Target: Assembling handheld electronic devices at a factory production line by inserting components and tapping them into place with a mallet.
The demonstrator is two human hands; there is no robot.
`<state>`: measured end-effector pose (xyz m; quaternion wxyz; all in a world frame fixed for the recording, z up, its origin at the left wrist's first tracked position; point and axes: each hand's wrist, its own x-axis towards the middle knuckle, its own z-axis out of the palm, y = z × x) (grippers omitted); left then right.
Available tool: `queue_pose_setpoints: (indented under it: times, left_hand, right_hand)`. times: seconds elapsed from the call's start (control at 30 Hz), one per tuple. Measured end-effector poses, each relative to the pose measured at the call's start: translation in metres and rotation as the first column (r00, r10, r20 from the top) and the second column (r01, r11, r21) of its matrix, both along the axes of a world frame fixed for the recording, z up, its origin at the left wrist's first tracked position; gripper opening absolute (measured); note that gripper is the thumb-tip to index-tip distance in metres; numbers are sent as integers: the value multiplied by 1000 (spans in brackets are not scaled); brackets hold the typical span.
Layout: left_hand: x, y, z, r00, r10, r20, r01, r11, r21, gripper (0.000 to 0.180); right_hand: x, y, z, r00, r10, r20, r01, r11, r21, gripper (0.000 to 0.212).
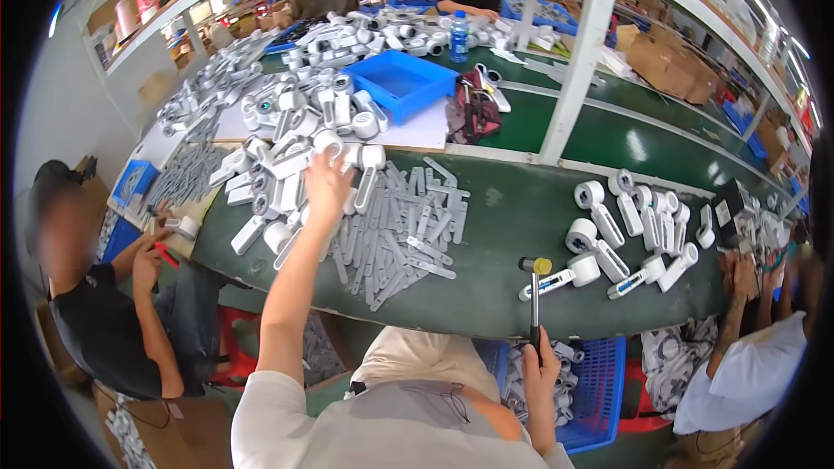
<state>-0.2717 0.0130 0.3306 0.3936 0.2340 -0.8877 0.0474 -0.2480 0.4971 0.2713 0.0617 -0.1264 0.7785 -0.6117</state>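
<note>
My left hand (327,184) reaches into a pile of white, round-headed plastic handles that look like handheld fan bodies. Its fingers are apart, at the round head of one fan body (327,141); no firm grip shows. Low on the right, my right hand (540,371) is closed around the dark handle of a small mallet (535,300). The mallet stands upright, its black-and-yellow head over the table edge area beside a white fan body (584,271). Between my hands lies a heap of flat grey handle strips (391,239).
More fan bodies (643,217) lie on the right of the green table (499,200). A blue tray (402,87), a bottle (459,37) and a white post (584,61) stand beyond. A blue basket (599,391) is below the front edge. Co-workers sit left, right and across.
</note>
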Motion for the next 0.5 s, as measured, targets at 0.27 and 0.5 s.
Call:
queue_pose_setpoints:
  times: [0.27, 0.5]
  left_hand:
    - [-41, 133, -35, 951, -97, 292, 41, 980, 194, 29]
    - [-55, 117, -42, 944, -212, 251, 106, 919, 381, 20]
  right_hand:
    - [4, 24, -12, 996, -92, 8, 92, 993, -73, 42]
    - [-1, 40, -18, 989, -139, -43, 136, 989, -55, 42]
